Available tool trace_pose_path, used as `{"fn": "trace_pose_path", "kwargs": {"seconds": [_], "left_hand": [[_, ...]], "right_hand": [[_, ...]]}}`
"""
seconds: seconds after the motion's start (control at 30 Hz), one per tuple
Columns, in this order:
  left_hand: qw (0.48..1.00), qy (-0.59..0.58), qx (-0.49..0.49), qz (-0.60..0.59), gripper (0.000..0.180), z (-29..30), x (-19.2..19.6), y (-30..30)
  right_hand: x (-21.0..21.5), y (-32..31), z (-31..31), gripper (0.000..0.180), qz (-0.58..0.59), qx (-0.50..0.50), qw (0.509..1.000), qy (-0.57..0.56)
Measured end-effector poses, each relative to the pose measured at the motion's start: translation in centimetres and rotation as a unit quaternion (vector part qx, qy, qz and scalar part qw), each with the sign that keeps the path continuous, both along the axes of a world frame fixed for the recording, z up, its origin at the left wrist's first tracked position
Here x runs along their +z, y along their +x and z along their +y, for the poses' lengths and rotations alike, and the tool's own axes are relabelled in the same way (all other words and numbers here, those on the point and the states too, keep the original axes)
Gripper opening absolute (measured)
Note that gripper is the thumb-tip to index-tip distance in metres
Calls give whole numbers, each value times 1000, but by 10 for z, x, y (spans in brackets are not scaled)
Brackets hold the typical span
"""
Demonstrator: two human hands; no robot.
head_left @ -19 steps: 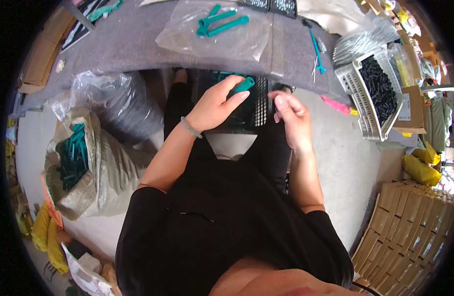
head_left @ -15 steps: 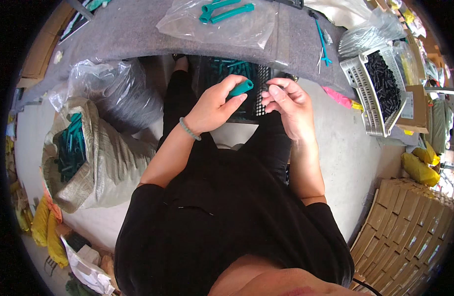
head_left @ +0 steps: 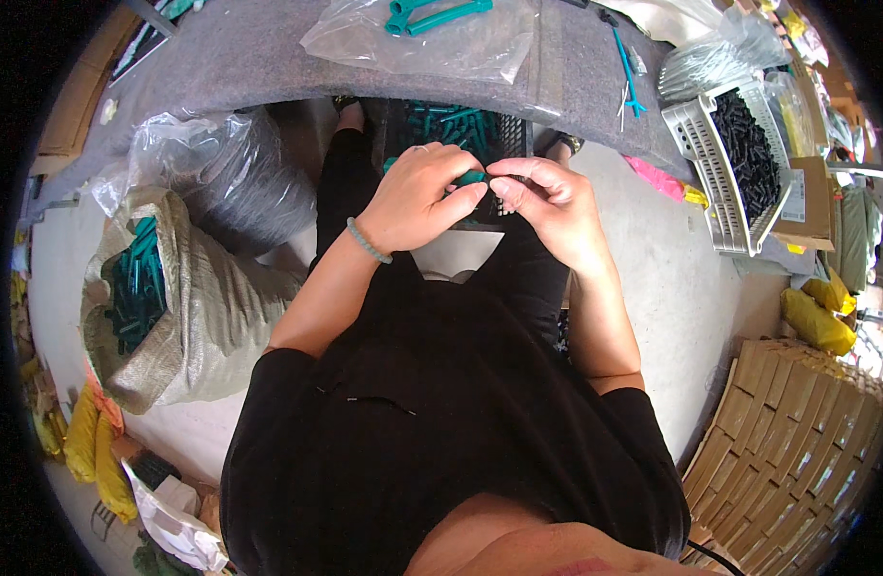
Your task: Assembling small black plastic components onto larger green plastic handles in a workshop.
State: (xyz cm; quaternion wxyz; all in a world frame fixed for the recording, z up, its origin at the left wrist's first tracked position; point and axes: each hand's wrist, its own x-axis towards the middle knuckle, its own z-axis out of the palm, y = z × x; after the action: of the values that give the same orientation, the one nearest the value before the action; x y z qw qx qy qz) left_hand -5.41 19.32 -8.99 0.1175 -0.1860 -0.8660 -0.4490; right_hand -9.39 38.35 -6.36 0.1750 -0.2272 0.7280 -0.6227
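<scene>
My left hand (head_left: 411, 200) is closed around a teal plastic tube (head_left: 470, 179), and most of the tube is hidden by the fingers. At the tube's right end, the thumb and forefinger of my right hand (head_left: 562, 204) are pinched together. Something small and dark seems to be between those fingertips, too small and covered to name. Both hands meet above a black crate (head_left: 515, 140) on the floor, which holds many teal pieces (head_left: 451, 123). Other teal tubes (head_left: 449, 17) lie on a clear plastic bag (head_left: 417, 53) on the table.
The grey cloth-covered table (head_left: 230, 72) curves across ahead of me. A woven sack (head_left: 211, 298) of teal parts stands at left beside a clear bag (head_left: 230, 182). At right are a white crate (head_left: 696, 158) of black parts, a teal forked rod (head_left: 626, 72) and stacked cardboard (head_left: 787, 432).
My right hand has moved left, bringing its fingertips to the tube's end. My left hand has turned the tube, so its open end now faces my right hand.
</scene>
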Motion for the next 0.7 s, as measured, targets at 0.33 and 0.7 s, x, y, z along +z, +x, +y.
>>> {"fn": "trace_pose_path", "kwargs": {"seconds": [0.33, 0.7], "left_hand": [[999, -36, 25, 5, 17, 1, -8, 0], [999, -32, 41, 12, 19, 1, 0, 4]], "right_hand": [[6, 8, -5, 20, 222, 31, 968, 109], [-14, 7, -9, 19, 14, -10, 999, 44]]}}
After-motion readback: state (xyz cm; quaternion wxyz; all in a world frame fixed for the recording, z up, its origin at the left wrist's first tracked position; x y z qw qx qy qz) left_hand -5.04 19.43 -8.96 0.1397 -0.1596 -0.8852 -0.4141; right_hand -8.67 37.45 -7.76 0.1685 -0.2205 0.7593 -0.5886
